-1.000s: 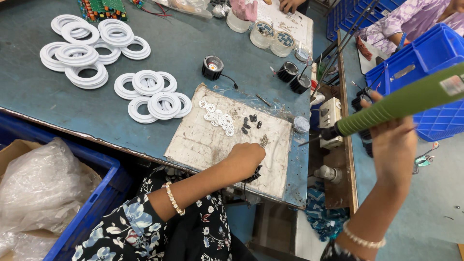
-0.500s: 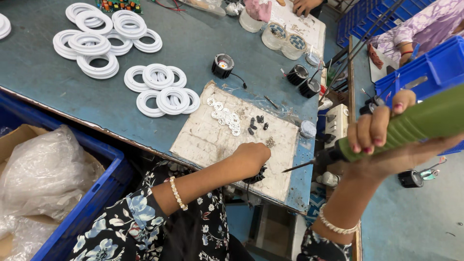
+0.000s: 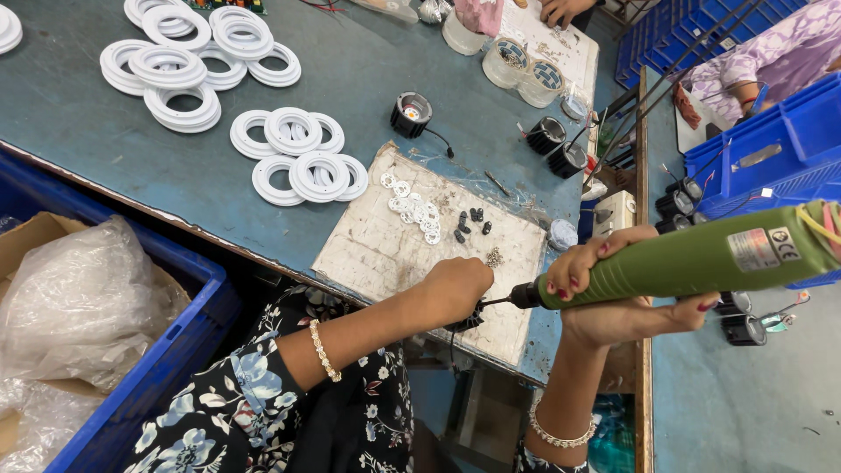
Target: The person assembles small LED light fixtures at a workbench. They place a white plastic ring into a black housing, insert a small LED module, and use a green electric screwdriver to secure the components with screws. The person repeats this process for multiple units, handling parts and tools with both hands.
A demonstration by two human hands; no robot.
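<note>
An assembly workshop, probably for lamps; worn workbench [image 3: 368,79], stacked white rings [image 3: 298,158], blue crates [image 3: 771,166].

The near part of the white work board [image 3: 385,254] lies bare, so a hand could pass there. Toward its far edge, small white washers [image 3: 412,206] and black screws [image 3: 470,223] crowd the surface. Left of the board, stacked white rings [image 3: 298,153] take up the blue table [image 3: 88,166]. To the right, 2 black round housings [image 3: 556,147] stand near the table edge.
</note>
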